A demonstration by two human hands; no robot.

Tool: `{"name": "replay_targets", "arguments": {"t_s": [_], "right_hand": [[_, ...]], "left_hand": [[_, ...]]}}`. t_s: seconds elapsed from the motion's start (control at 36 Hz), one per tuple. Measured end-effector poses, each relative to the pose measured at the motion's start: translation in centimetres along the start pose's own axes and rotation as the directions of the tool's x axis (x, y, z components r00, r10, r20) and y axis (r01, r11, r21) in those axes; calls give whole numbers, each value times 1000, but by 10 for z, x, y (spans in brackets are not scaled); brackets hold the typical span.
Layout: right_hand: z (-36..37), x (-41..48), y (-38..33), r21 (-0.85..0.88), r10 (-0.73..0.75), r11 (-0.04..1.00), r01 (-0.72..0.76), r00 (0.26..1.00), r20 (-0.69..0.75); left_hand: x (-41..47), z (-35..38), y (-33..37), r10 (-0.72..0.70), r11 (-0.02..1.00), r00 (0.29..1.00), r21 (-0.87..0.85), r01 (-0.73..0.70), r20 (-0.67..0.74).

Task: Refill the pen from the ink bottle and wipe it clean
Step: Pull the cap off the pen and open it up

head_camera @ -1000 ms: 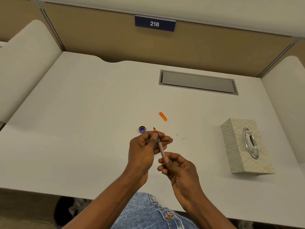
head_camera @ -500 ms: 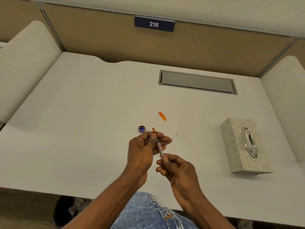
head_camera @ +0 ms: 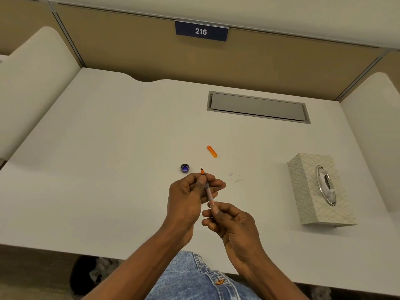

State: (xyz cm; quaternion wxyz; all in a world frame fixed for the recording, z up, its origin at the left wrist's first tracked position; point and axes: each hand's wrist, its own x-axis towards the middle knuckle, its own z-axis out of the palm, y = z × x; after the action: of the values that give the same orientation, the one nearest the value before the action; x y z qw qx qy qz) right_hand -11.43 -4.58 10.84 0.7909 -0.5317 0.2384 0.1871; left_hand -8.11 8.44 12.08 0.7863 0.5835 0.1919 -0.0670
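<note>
Both hands hold a thin pen (head_camera: 208, 191) above the white desk (head_camera: 108, 159), its orange nib end pointing away from me. My left hand (head_camera: 190, 198) pinches the pen near the nib. My right hand (head_camera: 229, 221) grips the rear end of the clear barrel. A small dark round cap (head_camera: 184, 168) with a purple inside lies on the desk just left of the nib. An orange pen cap (head_camera: 212, 151) lies further back. I see no ink bottle.
A patterned tissue box (head_camera: 320, 189) with an oval opening lies on the right. A grey cable flap (head_camera: 257, 107) is set into the desk at the back. Faint ink marks (head_camera: 234, 177) stain the desk right of my hands. White side panels flank the desk.
None beyond a slight shift of the right hand's fingers on the pen's rear end; the pen stays in the same place.
</note>
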Motion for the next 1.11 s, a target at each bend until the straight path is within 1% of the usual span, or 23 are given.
{"name": "replay_targets", "arguments": {"t_s": [0.17, 0.36, 0.61, 0.75, 0.86, 0.97, 1.11], "right_hand": [[1, -1, 1, 9, 21, 1000, -21, 1000, 4], [-1, 0, 4, -23, 2, 1000, -2, 1000, -8], [0, -1, 3, 22, 26, 999, -26, 1000, -4], [-2, 0, 2, -18, 11, 1000, -11, 1000, -6], [-3, 3, 2, -12, 1, 1000, -1, 1000, -20], [-1, 4, 1, 13, 12, 1000, -12, 1000, -2], [0, 6, 0, -3, 9, 1000, -9, 1000, 3]], "left_hand": [[0, 0, 1, 5, 1000, 1000, 3, -5, -6], [1, 0, -1, -5, 1000, 1000, -1, 5, -4], [2, 1, -1, -1, 1000, 1000, 12, 1, -6], [2, 1, -2, -11, 1000, 1000, 6, 11, 4], [5, 1, -1, -10, 1000, 1000, 23, 10, 3], [7, 1, 0, 0, 1000, 1000, 30, 0, -7], [8, 2, 1, -12, 1000, 1000, 17, 12, -2]]}}
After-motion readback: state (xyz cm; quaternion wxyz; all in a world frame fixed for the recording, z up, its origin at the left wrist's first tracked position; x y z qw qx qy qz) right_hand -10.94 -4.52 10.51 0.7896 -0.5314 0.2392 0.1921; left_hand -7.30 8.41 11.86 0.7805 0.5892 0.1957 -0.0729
